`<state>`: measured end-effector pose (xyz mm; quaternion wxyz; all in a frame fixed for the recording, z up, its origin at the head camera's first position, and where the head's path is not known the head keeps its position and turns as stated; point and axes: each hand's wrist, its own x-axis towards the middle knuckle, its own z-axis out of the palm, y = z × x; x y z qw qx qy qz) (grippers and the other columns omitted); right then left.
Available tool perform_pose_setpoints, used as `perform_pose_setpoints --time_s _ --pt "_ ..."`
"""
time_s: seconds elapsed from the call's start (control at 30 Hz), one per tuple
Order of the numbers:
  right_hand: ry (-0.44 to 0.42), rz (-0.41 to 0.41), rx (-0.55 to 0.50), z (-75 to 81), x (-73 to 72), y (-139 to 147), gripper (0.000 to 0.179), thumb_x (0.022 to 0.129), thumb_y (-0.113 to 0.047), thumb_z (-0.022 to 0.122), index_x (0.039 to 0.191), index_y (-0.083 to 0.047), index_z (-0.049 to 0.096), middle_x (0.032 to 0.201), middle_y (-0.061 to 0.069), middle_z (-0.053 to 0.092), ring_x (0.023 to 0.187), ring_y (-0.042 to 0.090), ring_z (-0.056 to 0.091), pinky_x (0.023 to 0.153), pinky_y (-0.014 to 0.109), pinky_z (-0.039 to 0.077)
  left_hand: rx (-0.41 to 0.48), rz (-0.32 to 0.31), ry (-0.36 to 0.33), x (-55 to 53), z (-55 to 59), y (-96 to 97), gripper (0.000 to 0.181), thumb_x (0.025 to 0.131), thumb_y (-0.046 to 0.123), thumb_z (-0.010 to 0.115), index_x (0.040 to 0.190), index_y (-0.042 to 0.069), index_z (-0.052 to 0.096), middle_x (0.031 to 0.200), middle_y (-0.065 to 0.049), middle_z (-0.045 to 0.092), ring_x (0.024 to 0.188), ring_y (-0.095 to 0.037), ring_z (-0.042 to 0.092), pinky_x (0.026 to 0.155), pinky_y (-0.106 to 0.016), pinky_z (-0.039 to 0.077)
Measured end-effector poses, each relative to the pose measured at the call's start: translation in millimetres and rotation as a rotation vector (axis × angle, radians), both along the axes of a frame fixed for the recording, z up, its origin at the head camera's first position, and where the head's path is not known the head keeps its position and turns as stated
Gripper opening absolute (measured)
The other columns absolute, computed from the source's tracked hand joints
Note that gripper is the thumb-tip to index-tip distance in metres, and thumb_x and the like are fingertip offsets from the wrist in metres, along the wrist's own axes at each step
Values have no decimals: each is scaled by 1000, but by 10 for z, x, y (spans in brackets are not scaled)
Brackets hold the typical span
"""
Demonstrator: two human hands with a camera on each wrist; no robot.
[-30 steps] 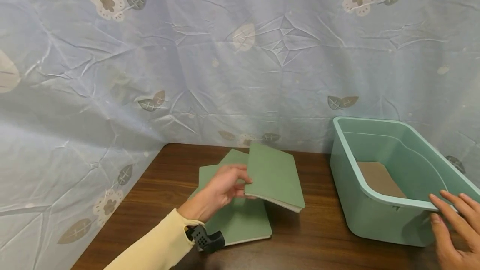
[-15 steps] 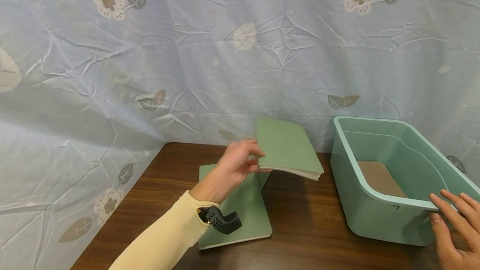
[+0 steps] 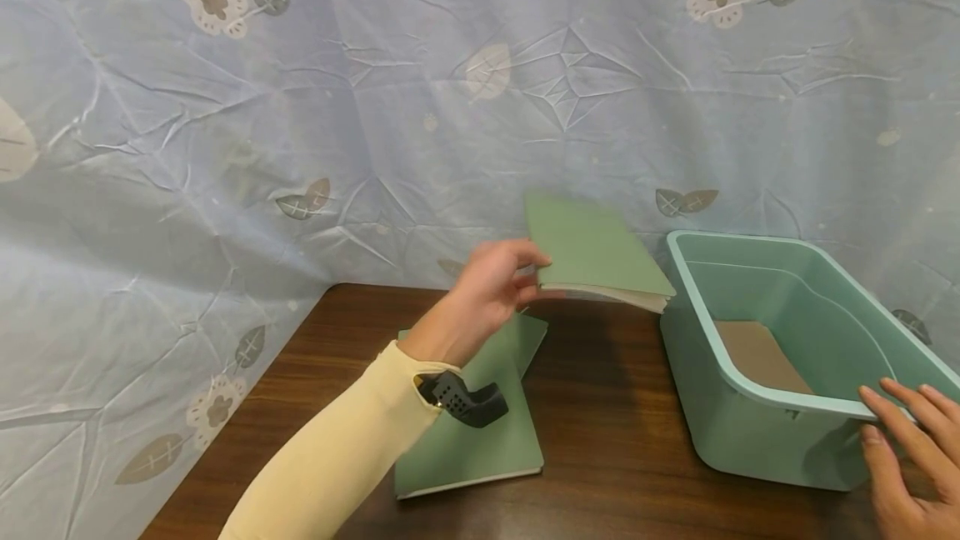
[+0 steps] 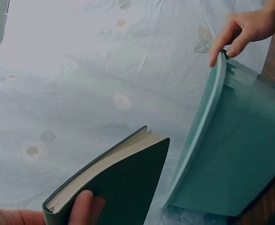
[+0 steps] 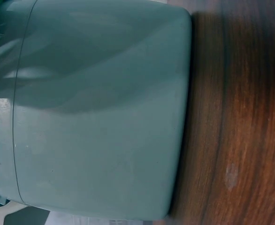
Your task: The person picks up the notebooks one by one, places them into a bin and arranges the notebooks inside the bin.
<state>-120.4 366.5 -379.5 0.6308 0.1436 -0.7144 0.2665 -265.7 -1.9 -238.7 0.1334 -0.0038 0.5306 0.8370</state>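
Note:
My left hand (image 3: 498, 286) pinches a green hardcover notebook (image 3: 600, 248) by its near left corner and holds it in the air, left of the bin. In the left wrist view, the notebook's cream page edges (image 4: 109, 161) show, slightly parted at one corner. Under my left forearm, another green notebook (image 3: 480, 448) lies on the table, overlapping one more green notebook (image 3: 534, 338) set at an angle. My right hand (image 3: 918, 457) holds the near rim of a teal plastic bin (image 3: 693, 390), fingers over the rim and thumb against the outside. The right wrist view shows the bin's outer wall (image 5: 100, 140).
Inside the bin lies a flat brown piece (image 3: 757, 357) at the bottom. The dark wooden table (image 3: 600, 473) ends at a light patterned curtain (image 3: 420, 140) behind and at the left.
The notebook in my left hand has risen and moved right, toward the bin, uncovering more of the notebooks on the table. My right hand has stayed on the bin's rim.

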Motion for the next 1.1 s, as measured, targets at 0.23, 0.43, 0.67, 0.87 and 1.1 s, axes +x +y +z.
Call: perform_pose_setpoints --time_s 0.23,0.43,0.67,0.87,1.1 --pt "-47 -32 23 15 20 -22 35 96 -21 60 110 10 70 127 3 67 130 13 55 118 42 35 24 -3 9 -4 176 48 17 82 -14 58 90 2 58 105 -7 54 81 -22 61 63 -28 61" --pt "19 -2 40 24 -28 -27 35 96 -19 61 106 12 71 121 11 70 127 19 58 116 45 38 64 -21 43 18 312 21 21 83 -15 55 100 -4 61 107 -12 59 96 -29 66 81 -44 62" --pt "20 -7 71 -9 -45 1 34 97 -17 59 105 14 70 121 14 70 126 26 59 115 48 38 95 -29 74 20 408 -4 37 83 -17 54 119 -8 57 114 -15 58 109 -34 64 80 -41 62" --pt "-60 -36 14 -6 -5 -17 34 97 -18 59 111 10 70 129 0 65 130 10 54 118 43 35 108 -28 79 19 468 15 35 83 -16 54 116 -8 61 113 -13 61 103 -30 66 83 -42 62" --pt "-42 10 -31 -43 8 -1 30 94 -13 61 109 11 70 127 2 67 128 12 56 118 41 34 90 -30 86 -2 488 86 33 82 -16 55 114 -8 61 109 -14 62 101 -30 66 82 -41 62"
